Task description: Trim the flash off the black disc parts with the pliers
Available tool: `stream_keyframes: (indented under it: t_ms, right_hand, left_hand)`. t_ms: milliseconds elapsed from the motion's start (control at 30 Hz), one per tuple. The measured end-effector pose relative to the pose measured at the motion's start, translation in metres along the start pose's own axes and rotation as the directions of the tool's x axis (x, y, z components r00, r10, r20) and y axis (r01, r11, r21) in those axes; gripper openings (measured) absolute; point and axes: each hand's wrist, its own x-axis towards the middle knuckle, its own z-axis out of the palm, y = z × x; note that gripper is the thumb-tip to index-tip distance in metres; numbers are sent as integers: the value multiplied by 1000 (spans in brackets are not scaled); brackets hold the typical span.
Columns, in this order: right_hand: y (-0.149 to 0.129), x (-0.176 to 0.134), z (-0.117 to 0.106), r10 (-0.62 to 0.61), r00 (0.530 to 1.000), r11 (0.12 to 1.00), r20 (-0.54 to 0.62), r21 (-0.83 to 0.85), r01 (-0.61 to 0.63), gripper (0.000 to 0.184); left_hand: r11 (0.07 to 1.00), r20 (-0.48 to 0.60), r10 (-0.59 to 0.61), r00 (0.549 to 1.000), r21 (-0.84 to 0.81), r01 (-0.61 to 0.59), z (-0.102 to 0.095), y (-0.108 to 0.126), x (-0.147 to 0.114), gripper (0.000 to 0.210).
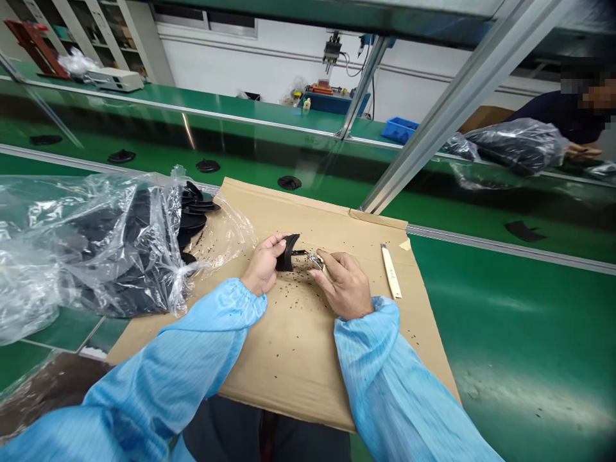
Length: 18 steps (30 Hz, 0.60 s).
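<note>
My left hand (262, 264) pinches a curved black part (287, 253) over the cardboard, its thin stem pointing right. In my right hand (347, 282) is a small shiny metal clipper (315, 259), like a nail clipper, closed in between thumb and fingers. The clipper's tip is at the end of the black stem; whether its jaws touch the stem I cannot tell. Many tiny black scraps (293, 289) lie on the cardboard below both hands. Light blue sleeves cover my forearms.
A cardboard sheet (308, 372) covers the bench. A clear plastic bag (110, 250) of black parts lies left. A cream-handled knife (391, 273) is at right. Black parts, one being this piece (289, 183), sit on the green surface beyond. A metal post (447, 109) rises ahead; a person (553, 115) is at far right.
</note>
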Motion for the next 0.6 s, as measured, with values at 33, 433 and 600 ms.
stream_keyframes:
  t_ms: [33, 433, 600]
  right_hand:
    - [0, 0, 0, -14, 1000, 1000, -1, -15, 14, 45]
    - [-2, 0, -3, -10, 999, 999, 39, -37, 11, 37]
    - [-4, 0, -4, -1, 999, 1000, 51, -28, 2, 36]
  left_hand:
    - [1000, -6, 2, 1000, 0, -2, 0, 0, 0, 20]
    - [1000, -16, 17, 1000, 12, -16, -2, -2, 1, 18]
    - [1000, -29, 15, 999, 23, -15, 0, -1, 0, 19]
